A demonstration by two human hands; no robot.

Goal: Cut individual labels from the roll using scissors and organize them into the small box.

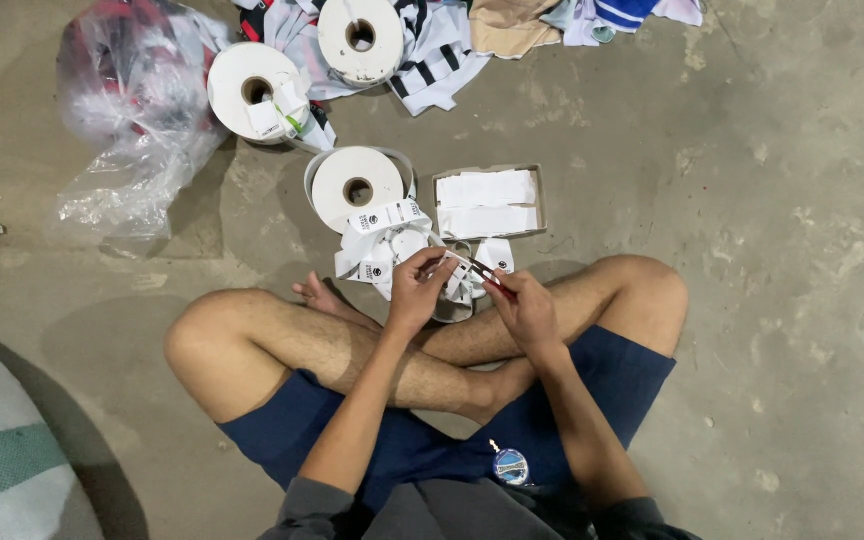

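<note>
I sit cross-legged on a concrete floor. My left hand [418,286] pinches a white label ribbon [384,226] with small dark printed marks, which trails from a white roll [357,186] lying just ahead of my knees. My right hand [524,306] grips small red-handled scissors [484,274], blades pointing left at the ribbon held between both hands. A loose tangle of ribbon [377,262] lies under my left hand. Behind it, a shallow cardboard box [489,203] holds stacked cut white labels.
Two more white ribbon rolls [252,92] [360,37] lie farther back, near striped garments [432,55]. A crumpled clear plastic bag [132,120] is at far left. A white and green sack [7,460] fills the bottom-left corner. A round badge [511,466] rests on my shorts.
</note>
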